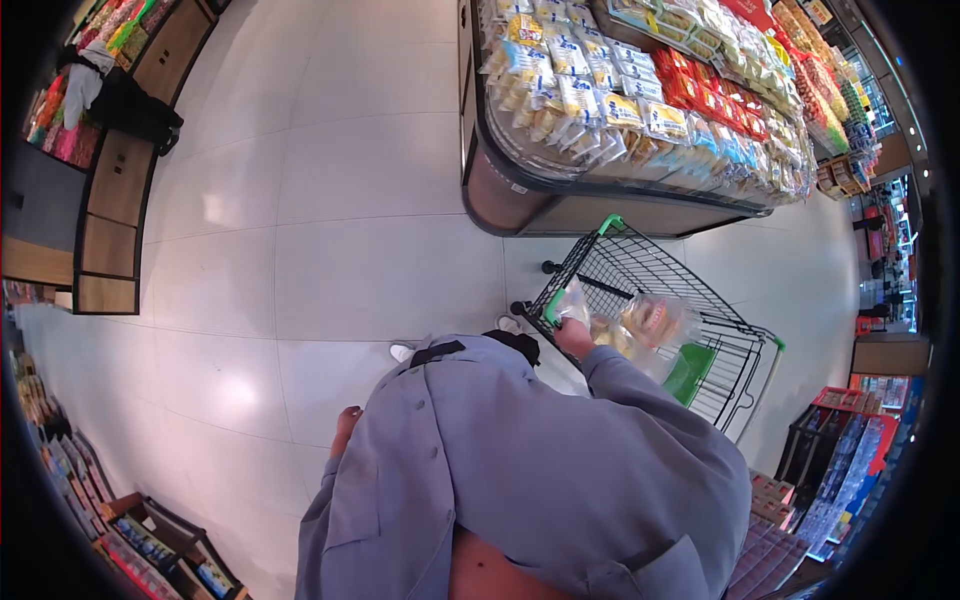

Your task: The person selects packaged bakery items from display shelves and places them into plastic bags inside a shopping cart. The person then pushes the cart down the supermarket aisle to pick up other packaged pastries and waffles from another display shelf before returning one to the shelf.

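My right hand (573, 338) is closed at the near left corner of a black wire shopping cart (640, 262) with green corner pieces, just beside a green one. Clear plastic bags of food (655, 322) lie inside the cart, one of them right next to the hand. My left hand (347, 422) hangs low beside the grey shirt (520, 420), its fingers curled, with nothing visible in them.
Ahead, a rounded display stand (540, 195) is piled with packaged food. A person (110, 100) in dark trousers is by shelves at the upper left. Stacked goods (840, 470) stand at the lower right, and low racks (160, 545) at the lower left. Pale floor tiles (380, 260) lie between.
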Tool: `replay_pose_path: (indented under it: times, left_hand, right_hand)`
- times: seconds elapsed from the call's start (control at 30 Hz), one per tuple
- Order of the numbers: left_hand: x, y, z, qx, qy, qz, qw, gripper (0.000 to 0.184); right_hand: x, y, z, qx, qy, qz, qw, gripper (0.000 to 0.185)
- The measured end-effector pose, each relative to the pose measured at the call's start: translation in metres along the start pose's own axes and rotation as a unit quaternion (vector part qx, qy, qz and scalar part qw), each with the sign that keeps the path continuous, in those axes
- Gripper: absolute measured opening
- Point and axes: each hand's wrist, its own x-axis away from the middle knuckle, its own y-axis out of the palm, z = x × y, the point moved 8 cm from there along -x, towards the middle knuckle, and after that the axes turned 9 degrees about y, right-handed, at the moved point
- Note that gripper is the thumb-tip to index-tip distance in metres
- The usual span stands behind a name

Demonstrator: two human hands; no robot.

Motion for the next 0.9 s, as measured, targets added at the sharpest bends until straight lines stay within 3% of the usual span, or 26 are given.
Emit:
replay_pose_path:
  times: [0.1, 0.17, 0.4, 0.5, 0.57, 0.7, 0.9]
  left_hand:
    - [-0.001, -0.040, -0.028, -0.005, 0.033, 0.012, 0.999, 0.045]
    - [0.012, -0.070, -0.021, -0.053, -0.014, 0.009, 0.998, 0.043]
    - [-0.015, -0.103, -0.001, -0.127, 0.016, -0.025, 0.992, 0.043]
    - [-0.055, -0.097, 0.001, -0.121, 0.051, -0.031, 0.991, 0.043]
    - [-0.090, -0.089, -0.012, -0.013, 0.043, -0.040, 0.998, 0.044]
    - [-0.092, -0.129, 0.104, -0.105, 0.101, -0.088, 0.985, 0.046]
    - [-0.153, -0.212, 0.146, -0.130, 0.132, -0.013, 0.983, 0.046]
  right_hand:
    - [0.015, 0.019, -0.018, 0.004, 0.008, 0.001, 1.000, 0.034]
    - [0.027, 0.028, -0.036, 0.003, 0.014, 0.000, 1.000, 0.031]
    - [0.041, 0.074, -0.088, 0.045, -0.008, -0.065, 0.997, 0.035]
    - [0.041, 0.082, -0.115, 0.040, -0.018, -0.063, 0.997, 0.030]
    - [0.042, 0.085, -0.134, 0.035, -0.035, -0.058, 0.997, 0.027]
    - [0.032, 0.095, -0.161, 0.053, -0.037, -0.071, 0.995, 0.026]
    - [0.031, 0.089, -0.206, 0.080, -0.053, -0.108, 0.989, 0.025]
